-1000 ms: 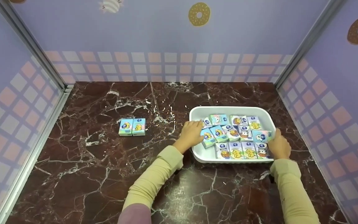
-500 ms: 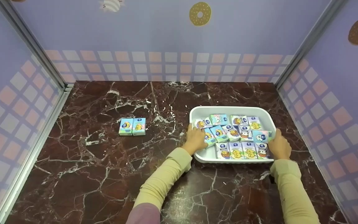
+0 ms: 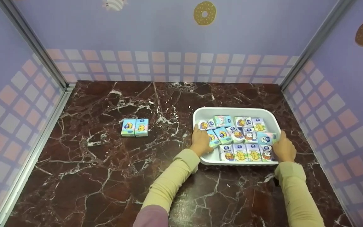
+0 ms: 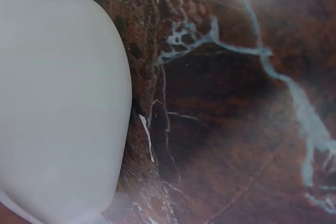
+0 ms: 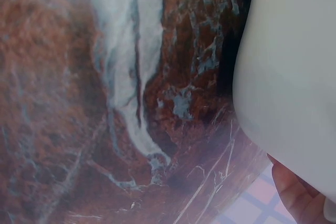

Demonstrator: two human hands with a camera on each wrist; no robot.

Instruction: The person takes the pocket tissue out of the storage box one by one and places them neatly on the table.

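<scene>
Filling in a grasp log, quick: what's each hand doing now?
Left hand: closed, holding the white tub by its left end.
Right hand: closed, holding the tub's right end.

The table (image 3: 83,176) is finished in dark reddish-brown marbling and is crossed by pale, branching veins; its near middle is brightened by a patch of glare. On the right half a white tray (image 3: 211,156) is set, long sides running left to right. On the left, two small light-blue packs (image 3: 128,127) are laid close side by side, well apart from it.
</scene>
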